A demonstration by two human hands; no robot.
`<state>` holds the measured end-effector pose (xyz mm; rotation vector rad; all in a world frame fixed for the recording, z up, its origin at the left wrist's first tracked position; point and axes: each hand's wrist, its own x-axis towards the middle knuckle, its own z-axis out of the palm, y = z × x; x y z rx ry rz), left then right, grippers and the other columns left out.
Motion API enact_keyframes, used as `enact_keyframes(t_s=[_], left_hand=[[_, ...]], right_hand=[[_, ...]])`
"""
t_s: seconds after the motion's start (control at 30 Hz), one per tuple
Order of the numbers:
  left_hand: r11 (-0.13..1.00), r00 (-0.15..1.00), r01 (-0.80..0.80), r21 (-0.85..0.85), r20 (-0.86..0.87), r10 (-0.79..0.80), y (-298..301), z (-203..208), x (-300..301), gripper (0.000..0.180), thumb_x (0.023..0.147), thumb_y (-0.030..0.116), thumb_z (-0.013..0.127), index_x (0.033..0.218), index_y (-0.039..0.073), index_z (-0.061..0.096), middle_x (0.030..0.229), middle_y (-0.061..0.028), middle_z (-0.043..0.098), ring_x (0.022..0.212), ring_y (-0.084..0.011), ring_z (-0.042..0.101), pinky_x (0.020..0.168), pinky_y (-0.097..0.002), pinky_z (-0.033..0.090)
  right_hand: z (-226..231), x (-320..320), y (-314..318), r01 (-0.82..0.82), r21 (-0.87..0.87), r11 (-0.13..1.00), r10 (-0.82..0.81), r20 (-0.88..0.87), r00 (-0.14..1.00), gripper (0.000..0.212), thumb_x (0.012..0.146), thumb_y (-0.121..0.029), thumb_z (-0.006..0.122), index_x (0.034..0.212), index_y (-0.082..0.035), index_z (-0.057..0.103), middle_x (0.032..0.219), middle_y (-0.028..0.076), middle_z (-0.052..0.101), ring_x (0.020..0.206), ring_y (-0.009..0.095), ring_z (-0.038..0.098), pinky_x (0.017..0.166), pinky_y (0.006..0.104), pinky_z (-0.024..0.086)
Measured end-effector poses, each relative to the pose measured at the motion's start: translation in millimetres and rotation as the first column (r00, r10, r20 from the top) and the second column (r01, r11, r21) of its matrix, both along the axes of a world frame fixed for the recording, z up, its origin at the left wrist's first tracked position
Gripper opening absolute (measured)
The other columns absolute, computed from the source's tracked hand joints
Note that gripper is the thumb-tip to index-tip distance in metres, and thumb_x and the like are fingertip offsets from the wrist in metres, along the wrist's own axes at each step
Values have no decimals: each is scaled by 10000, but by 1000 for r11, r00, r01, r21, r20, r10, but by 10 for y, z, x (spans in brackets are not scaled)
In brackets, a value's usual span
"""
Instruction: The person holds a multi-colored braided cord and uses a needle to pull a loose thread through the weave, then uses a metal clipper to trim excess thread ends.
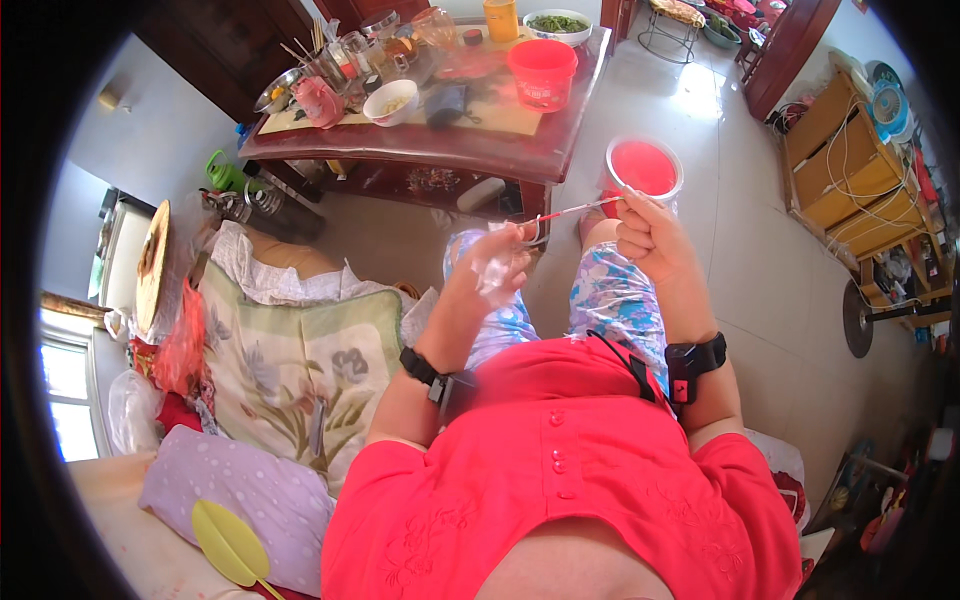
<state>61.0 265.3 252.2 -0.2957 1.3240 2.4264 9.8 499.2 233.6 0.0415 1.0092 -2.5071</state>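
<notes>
Blur softened the L hand (505,255), so its exact fingertip contact was hard to make out; a crumpled, whitish, see-through scrap (492,277) covered part of the fingers, material unclear. Both ends of the narrow, straight, red-and-white strip (574,211) were lost in the fingers, and the R palm was turned out of sight. The R hand (645,235) also hid a bit of the near rim of the round red plastic tub w/ a pale rim (681,170).

Strip looked thin & rigid, approx. stick-like: redder twd the L grip, paler twd the R; couldn't tell what it was made of.

It ran btwn the two grips, slanting up slightly from L to R. R thumb & forefinger pinched its R end, other fingers curled in; L fingers were bent in around the scrap & the strip's L end.

Tub stood just beyond the R grip. Blue-and-purple floral trousers (615,290) showed below both grips. Well beyond the L grip: dark-red wooden table (590,75) w/ a red plastic bucket (541,85) & a white round bowl (388,117) on top.
</notes>
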Motion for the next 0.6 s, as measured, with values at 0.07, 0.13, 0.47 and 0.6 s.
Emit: enact_keyframes(t_s=[0.07, 0.13, 0.47, 0.6], left_hand=[[999, 994, -49, -23, -95, 46, -33, -90, -77, 215, 851, 221, 589, 983, 52, 605, 864, -5, 580, 559, -70, 442, 488, -205, 358], [999, 998, -51, -4, 33, 52, -43, 61, -19, 184, 852, 227, 586, 930, 62, 610, 875, -5, 595, 559, -77, 451, 486, -206, 359], [966, 966, 258, -32, 5, -258, -42, -493, -175, 145, 853, 207, 617, 855, 62, 626, 680, 1, 587, 526, -67, 532, 406, -201, 397], [949, 961, 257, 184, 55, -271, 183, -769, -280, 133, 851, 199, 636, 844, 67, 621, 681, -8, 588, 491, -70, 517, 412, -196, 401]], right_hand=[[50, 21, 20, 38, 76, 996, -39, 9, 999, 268, 953, -192, 467, 702, -102, 441, 536, -70, 292, 411, 25, 256, 373, 196, 209], [70, 31, 2, 59, 147, 987, -62, 15, 998, 284, 956, -195, 463, 689, -109, 424, 536, -73, 291, 396, 16, 241, 351, 189, 175], [-160, 105, -197, 168, 235, 957, -124, -192, 974, 186, 927, -191, 502, 808, -65, 566, 806, 39, 604, 712, 113, 577, 569, 235, 440], [-350, 146, -496, 110, 557, 823, 89, -317, 944, 204, 855, -167, 606, 923, 21, 647, 804, 37, 643, 720, 77, 573, 633, 212, 425]])
